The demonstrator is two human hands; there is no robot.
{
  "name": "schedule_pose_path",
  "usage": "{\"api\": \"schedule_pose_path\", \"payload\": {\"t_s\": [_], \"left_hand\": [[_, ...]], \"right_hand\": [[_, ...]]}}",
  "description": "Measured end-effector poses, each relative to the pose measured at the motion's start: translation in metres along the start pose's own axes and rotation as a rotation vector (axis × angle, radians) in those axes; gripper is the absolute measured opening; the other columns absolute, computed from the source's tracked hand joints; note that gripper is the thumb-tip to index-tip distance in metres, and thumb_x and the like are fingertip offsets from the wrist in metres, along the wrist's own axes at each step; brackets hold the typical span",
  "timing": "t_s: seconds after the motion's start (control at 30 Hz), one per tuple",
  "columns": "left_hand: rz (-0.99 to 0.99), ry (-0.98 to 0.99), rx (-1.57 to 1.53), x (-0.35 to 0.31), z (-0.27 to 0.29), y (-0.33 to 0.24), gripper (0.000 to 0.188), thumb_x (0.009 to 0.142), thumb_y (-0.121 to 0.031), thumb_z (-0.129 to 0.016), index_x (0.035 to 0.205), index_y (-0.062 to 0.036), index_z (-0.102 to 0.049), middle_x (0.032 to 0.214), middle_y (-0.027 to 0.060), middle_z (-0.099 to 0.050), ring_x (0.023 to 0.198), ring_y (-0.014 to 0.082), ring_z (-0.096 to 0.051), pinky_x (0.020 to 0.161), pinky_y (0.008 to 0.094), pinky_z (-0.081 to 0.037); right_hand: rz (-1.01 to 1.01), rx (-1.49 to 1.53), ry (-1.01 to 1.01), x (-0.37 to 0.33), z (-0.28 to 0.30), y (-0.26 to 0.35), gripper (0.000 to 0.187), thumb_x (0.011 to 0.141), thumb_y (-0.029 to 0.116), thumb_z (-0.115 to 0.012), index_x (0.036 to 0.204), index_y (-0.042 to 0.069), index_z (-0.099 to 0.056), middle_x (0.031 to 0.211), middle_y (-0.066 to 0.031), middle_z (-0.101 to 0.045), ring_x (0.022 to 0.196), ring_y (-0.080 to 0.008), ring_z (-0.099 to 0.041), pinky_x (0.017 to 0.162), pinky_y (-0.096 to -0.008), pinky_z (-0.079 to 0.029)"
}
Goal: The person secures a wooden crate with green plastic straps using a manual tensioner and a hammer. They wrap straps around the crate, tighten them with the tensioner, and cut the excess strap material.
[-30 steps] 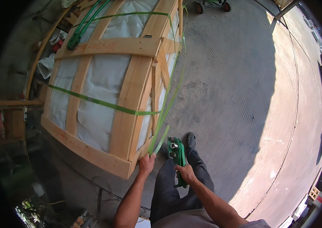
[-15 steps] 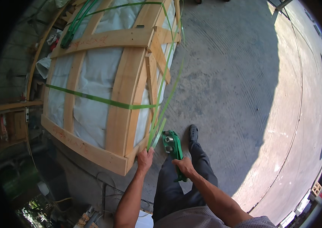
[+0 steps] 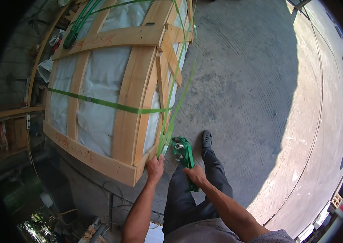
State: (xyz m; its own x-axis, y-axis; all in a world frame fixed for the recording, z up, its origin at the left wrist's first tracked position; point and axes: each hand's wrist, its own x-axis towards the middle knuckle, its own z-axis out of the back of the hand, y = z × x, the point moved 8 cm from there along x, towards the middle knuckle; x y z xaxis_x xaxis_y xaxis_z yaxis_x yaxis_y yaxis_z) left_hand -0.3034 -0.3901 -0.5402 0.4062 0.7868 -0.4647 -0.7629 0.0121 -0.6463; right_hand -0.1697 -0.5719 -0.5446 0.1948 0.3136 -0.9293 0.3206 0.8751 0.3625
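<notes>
My left hand (image 3: 155,167) is closed on green plastic strapping (image 3: 166,141) beside the near right corner of a wooden crate (image 3: 128,97). The loose strap rises from my fist in an arc along the crate's right side. In my right hand (image 3: 195,175) is the handle of a green strapping tool (image 3: 184,152), held in front of my legs, its metal parts facing up. A green strap band (image 3: 111,104) crosses the crate top and bends over its right edge. White wrapping shows between the slats. The fingertips of my left hand are partly hidden.
Another green long-handled tool (image 3: 71,39) lies on the crate's far left. My shoe (image 3: 206,139) stands on the concrete floor (image 3: 236,89) right of the crate. Cables and a stand (image 3: 111,210) lie at the lower left. Shelving with boxes (image 3: 11,135) stands at the left.
The loose strap end above my left hand has swung in against the other strap, and the trailing strap's arc has shifted. Both hands keep their hold, almost in place.
</notes>
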Motion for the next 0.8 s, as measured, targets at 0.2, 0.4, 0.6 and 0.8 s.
{"api": "schedule_pose_path", "payload": {"t_s": [0.2,0.4,0.6,0.8], "left_hand": [[0.017,0.008,0.016,0.0,-0.002,0.008,0.034,0.09,-0.027,-0.055,0.075,0.003,-0.059,0.067,0.0211,-0.061,0.067,0.04,-0.061,0.059,0.0461,-0.045],[0.069,0.028,0.153,0.004,-0.007,0.018,0.038,0.089,-0.032,-0.055,0.073,0.0028,-0.06,0.067,0.0228,-0.061,0.068,0.0424,-0.06,0.06,0.0487,-0.045],[0.133,0.1,0.242,0.003,-0.007,0.0,0.042,0.09,-0.035,-0.05,0.074,0.0014,-0.062,0.068,0.023,-0.061,0.07,0.0425,-0.06,0.065,0.0507,-0.045],[0.133,0.048,0.223,0.006,-0.008,0.0,0.039,0.089,-0.033,-0.049,0.075,0.001,-0.062,0.071,0.0234,-0.062,0.073,0.0427,-0.061,0.067,0.0501,-0.045]], "right_hand": [[-0.013,0.012,0.027,-0.006,-0.001,0.005,0.038,0.075,0.031,-0.065,0.06,-0.003,-0.062,0.057,-0.0103,-0.061,0.052,-0.022,-0.06,0.055,-0.0349,-0.048],[-0.005,-0.001,0.025,-0.005,-0.002,0.008,0.035,0.075,0.03,-0.066,0.066,-0.003,-0.063,0.058,-0.0104,-0.061,0.053,-0.0224,-0.061,0.055,-0.0354,-0.048],[0.004,-0.103,-0.048,0.013,-0.007,0.009,0.038,0.073,0.033,-0.064,0.069,-0.005,-0.063,0.061,-0.013,-0.062,0.054,-0.0244,-0.062,0.057,-0.0364,-0.048],[-0.004,0.082,-0.05,0.011,-0.028,0.031,0.034,0.071,0.029,-0.065,0.072,-0.005,-0.064,0.063,-0.0137,-0.062,0.06,-0.0255,-0.063,0.058,-0.0371,-0.047]]}}
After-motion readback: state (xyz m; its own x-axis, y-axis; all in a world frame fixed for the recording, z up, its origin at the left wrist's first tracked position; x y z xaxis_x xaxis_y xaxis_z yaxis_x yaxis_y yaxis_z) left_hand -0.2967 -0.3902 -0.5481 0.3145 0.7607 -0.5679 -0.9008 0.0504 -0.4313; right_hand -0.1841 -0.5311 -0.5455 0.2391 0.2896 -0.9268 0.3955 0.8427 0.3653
